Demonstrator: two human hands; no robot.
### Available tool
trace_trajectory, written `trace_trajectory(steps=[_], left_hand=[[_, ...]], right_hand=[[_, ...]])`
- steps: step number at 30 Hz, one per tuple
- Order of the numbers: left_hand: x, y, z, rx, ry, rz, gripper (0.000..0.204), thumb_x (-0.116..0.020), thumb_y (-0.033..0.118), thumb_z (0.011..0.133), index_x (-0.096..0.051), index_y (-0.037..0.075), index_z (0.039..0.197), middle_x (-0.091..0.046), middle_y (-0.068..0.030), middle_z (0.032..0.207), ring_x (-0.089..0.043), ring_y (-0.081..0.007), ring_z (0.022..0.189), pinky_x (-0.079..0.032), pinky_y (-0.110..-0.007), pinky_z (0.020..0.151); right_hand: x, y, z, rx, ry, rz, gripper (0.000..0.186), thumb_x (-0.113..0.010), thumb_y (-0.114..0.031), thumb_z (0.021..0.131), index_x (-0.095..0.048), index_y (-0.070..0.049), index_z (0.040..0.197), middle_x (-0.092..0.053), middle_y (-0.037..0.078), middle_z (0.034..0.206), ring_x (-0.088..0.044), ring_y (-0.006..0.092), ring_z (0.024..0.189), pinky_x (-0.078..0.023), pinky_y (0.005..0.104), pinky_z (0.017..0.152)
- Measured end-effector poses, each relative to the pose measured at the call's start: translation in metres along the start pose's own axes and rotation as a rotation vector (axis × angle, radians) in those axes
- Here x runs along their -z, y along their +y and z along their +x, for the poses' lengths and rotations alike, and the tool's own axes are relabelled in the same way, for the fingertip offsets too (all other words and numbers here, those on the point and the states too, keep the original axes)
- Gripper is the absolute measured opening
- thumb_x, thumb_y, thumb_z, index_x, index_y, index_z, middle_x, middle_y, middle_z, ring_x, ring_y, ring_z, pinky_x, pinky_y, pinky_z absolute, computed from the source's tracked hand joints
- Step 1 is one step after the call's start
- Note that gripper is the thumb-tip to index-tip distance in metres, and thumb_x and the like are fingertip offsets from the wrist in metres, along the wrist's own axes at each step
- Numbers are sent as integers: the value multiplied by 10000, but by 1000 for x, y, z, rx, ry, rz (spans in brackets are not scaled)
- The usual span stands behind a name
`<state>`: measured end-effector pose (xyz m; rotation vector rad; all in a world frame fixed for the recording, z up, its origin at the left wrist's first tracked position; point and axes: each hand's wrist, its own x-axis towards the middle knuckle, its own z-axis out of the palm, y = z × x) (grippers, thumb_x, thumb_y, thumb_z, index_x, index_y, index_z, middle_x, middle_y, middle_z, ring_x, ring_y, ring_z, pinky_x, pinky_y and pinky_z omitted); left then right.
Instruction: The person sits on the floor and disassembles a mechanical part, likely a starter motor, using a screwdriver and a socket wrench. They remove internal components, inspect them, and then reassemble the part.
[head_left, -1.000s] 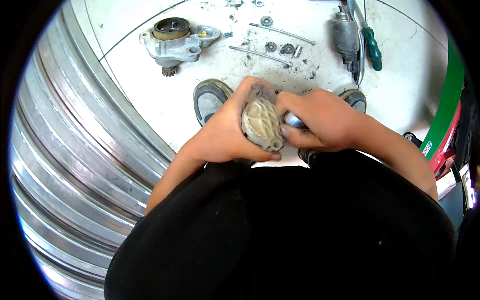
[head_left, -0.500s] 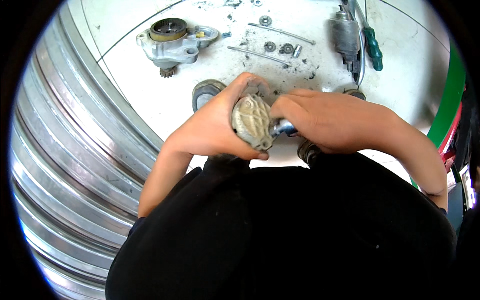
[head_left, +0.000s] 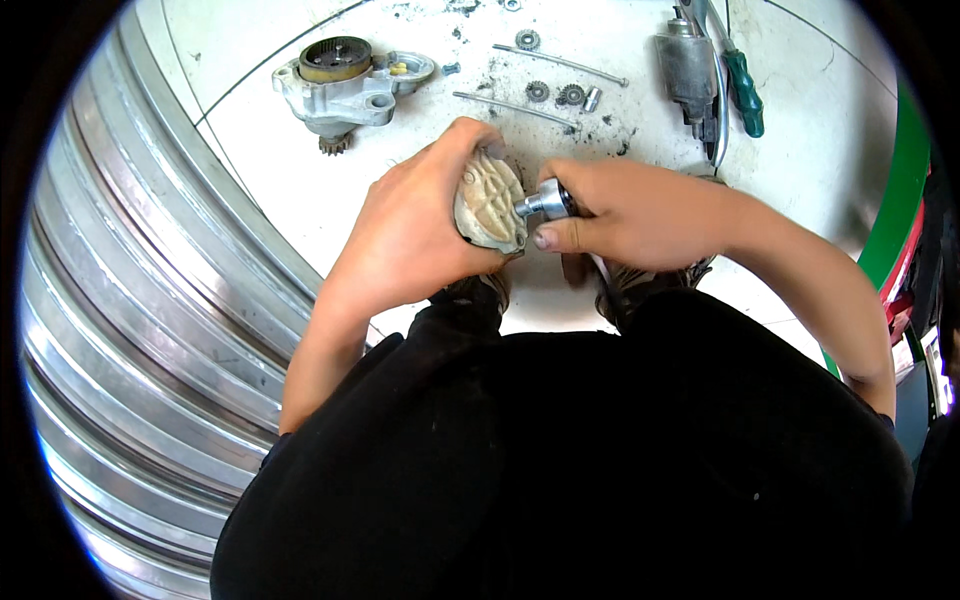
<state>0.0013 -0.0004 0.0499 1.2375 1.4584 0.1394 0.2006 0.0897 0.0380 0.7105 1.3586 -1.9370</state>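
My left hand (head_left: 410, 225) is wrapped round a dull, ribbed metal end cover (head_left: 487, 208), its rounded face turned to the right. Whatever lies behind the cover is hidden by my palm and fingers. In my right hand (head_left: 640, 218) is a ratchet wrench (head_left: 552, 198), its shiny socket pointing left. The socket's tip meets the right part of the cover's face, where a screw head may sit but cannot be made out. My right thumb lies stretched below the ratchet head, and most of the handle is covered by my fingers.
Ahead on the pale floor lie a grey gear housing (head_left: 345, 98), two long bolts (head_left: 560, 65) and several small gears (head_left: 571, 95). A metal cylinder (head_left: 688, 75) and a green-handled screwdriver (head_left: 745, 95) lie far right. Ribbed metal (head_left: 160, 330) lines the left side.
The cover and both hands have shifted slightly. My right hand has turned, bringing the ratchet head and socket into fuller view. The parts on the floor have stayed in place.
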Motion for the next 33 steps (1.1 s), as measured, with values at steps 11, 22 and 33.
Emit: trace_trajectory(steps=[11,22,33], left_hand=[[11,1,-1,-92,0,23,585,-767,127,568,-541,72,1104,-618,-145,993,-604,-369,955,-487,-404,802],[10,3,-2,-131,9,96,588,-807,89,560,-546,69,1086,-618,-119,959,-626,-277,889,-485,-345,818],[12,11,-4,-98,-56,110,600,-808,89,542,-558,62,1088,-600,-117,1021,-617,-324,940,-489,-380,844]], right_hand=[[-17,15,12,465,498,-680,210,-583,-177,915,-516,-54,1072,-637,128,810,-634,325,731,-492,420,708],[-25,16,6,441,479,-752,211,-572,-140,905,-478,-22,1052,-653,150,788,-651,340,741,-505,421,666],[-26,12,4,363,442,-930,351,-619,-286,907,-463,-127,1179,-687,127,900,-689,278,799,-530,421,726]])
